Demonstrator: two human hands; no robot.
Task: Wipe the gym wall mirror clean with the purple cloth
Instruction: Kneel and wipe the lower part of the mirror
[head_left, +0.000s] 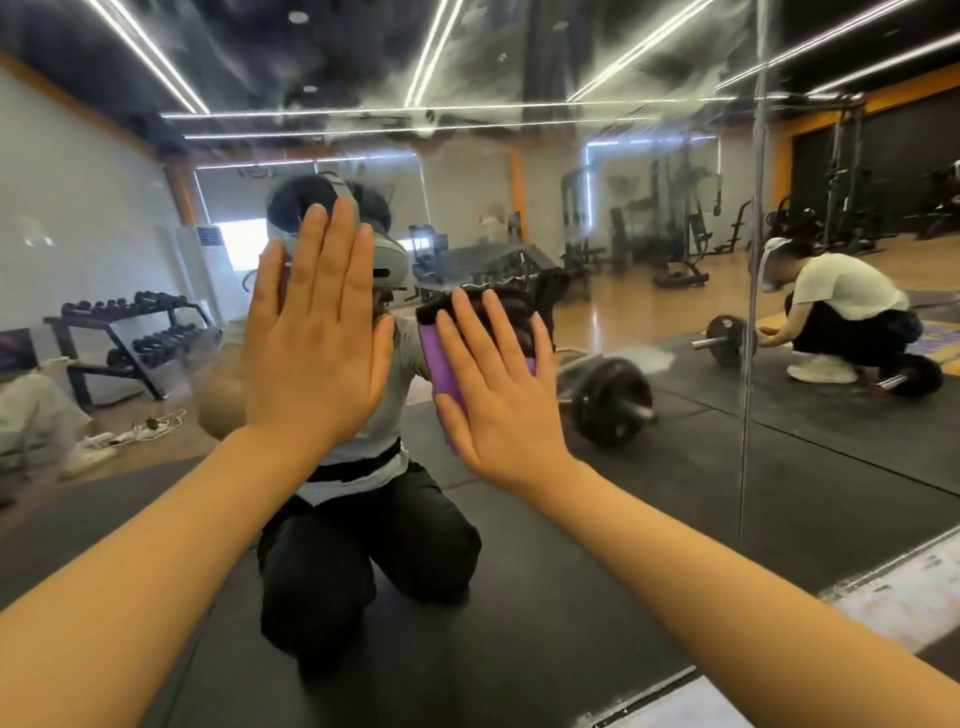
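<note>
— Pressing flat, the right hand (498, 395) pins the purple cloth (439, 364) to the mirror (675, 467), near centre?
— Yes, fingers straight. At nine o'clock, the left hand (317, 332), open and empty, probably braces.

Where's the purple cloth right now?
In the head view, the purple cloth is pressed flat against the mirror under the right hand, just right of centre. The left hand lies flat on the glass beside it.
</note>
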